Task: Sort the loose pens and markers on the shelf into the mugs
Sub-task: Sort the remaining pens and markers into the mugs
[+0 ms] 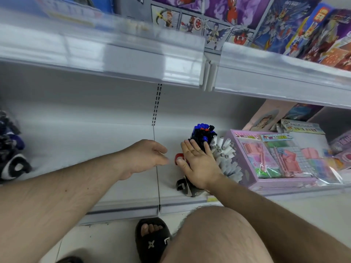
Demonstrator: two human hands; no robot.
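Note:
On the low white shelf a bundle of black and blue-capped pens stands upright in a holder hidden by my right hand. That hand lies on the bundle with straight fingers, its thumb by a small red object. Right beside it a fan of white markers with grey caps stands in another holder. A black-and-grey mug with a handle sits under my right wrist. My left hand hovers just left of the pens, fingers loosely curled, holding nothing.
A purple boxed stationery set fills the shelf to the right. Dark patterned mugs stand at the far left. The upper shelf edge overhangs closely. My knee and sandalled foot are below the shelf front.

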